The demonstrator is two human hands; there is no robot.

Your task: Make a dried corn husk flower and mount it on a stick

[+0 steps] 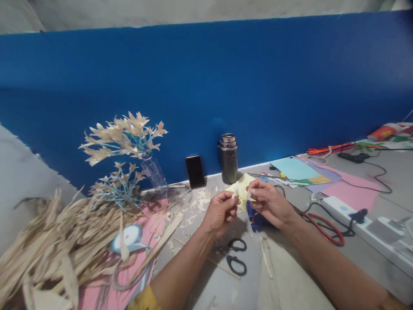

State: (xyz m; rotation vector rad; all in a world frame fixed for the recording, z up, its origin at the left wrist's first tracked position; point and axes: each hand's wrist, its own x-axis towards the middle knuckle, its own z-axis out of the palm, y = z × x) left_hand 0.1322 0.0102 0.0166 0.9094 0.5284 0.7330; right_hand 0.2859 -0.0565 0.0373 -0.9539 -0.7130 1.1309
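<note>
My left hand (pixel 222 211) is closed in a pinch on a small white piece (pixel 234 196), too small to name surely. Facing it, my right hand (pixel 269 200) pinches a thin pale piece (pixel 248 195) between thumb and forefinger; its kind is unclear. The two hands are close together but apart. Behind them lies a crumpled yellow sheet (pixel 242 183). Partly hidden under my right hand is a blue tool (pixel 254 217), which looks like a glue gun. Scissors with black handles (pixel 237 257) lie below my hands, near my left forearm.
Dried husks (pixel 41 245) heap at left beside a tape dispenser (pixel 129 237) on pink paper. Husk-like flowers (pixel 129 137) stand in a clear vase (pixel 155 174). A phone (pixel 195 172) and steel flask (pixel 229 161) stand by the blue wall. Right: coloured paper (pixel 355 189), cables, power strip (pixel 343 211).
</note>
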